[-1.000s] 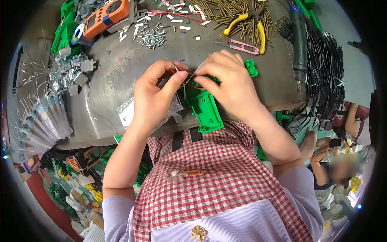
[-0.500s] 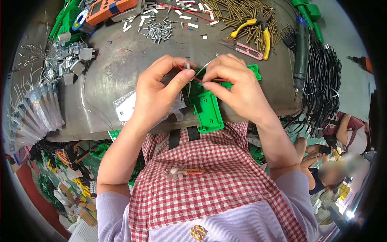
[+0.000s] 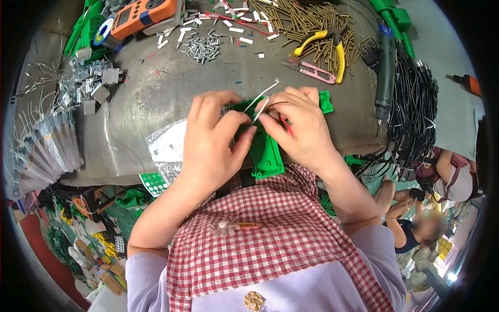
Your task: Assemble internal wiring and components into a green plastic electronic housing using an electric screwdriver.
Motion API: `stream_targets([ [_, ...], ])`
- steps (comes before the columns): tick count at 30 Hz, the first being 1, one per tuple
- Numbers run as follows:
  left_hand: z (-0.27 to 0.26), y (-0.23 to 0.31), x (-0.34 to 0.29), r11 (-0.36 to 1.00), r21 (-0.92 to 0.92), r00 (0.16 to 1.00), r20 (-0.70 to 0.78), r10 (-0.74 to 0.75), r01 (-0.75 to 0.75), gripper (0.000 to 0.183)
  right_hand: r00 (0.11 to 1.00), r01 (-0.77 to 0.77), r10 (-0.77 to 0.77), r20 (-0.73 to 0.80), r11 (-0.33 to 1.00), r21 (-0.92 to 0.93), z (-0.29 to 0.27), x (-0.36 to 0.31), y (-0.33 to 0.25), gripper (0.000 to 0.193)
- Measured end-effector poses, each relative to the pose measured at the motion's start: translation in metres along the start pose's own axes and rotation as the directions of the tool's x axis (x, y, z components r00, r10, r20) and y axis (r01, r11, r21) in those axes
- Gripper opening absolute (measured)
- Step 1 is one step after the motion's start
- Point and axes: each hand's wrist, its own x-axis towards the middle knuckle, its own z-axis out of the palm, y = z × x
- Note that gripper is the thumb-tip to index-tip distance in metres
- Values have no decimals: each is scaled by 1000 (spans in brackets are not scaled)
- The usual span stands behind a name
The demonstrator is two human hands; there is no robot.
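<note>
Far left of the fingers: a fanned row of clear packets [image 3: 44, 151] and a heap of small grey metal boxes [image 3: 93, 83] with loose wire ends, well apart from both hands.

Above and left of the fingers: an orange handheld meter [image 3: 143, 13] and a pile of small silver screws [image 3: 204, 48], well apart.

Just left of the left hand's wrist: a clear plastic bag [image 3: 166, 148] lying flat on the grey worktop [image 3: 156, 99].

Left hand [image 3: 213, 145]: fingers curled and closed on the left edge of a green plastic part [image 3: 265, 153], thumb pressed on the part's face. The hand covers the part's upper left portion.

Green plastic part: lies between the two hands, at the near edge of the worktop, its lower end projecting below the fingers toward the person's checked apron [image 3: 270, 234].

White wires [image 3: 262, 101]: two thin strands rising up and right from the gap between the fingertips.

Right hand [image 3: 299, 130]: fingers bent, thumb and forefinger pinching the white wires where they meet the part; a red wire [image 3: 287, 127] shows under the fingers.

Above and right of the fingers: pink snips [image 3: 312, 72], yellow-handled pliers [image 3: 325, 44] on a pile of brass pins [image 3: 296, 23].

Far right: a dark green electric screwdriver [image 3: 385, 73] and a bundle of black cables [image 3: 416, 104], well apart.
</note>
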Motion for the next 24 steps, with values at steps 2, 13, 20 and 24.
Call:
stream_targets([
  [2,5,-1,-3,996,28,997,-11,80,-79,24,999,-33,32,15,999,23,-1,-1,2,11],
  [13,8,-19,51,981,-152,981,175,-90,117,15,993,-85,95,-71,988,129,3,-4,1,10],
  [20,-16,-27,37,747,-522,911,263,-318,412,18,979,-111,144,-146,971,214,8,7,-5,12],
  [24,-17,-23,30,551,-648,847,345,-404,526,14,980,-140,165,-108,969,204,11,14,-6,12],
])
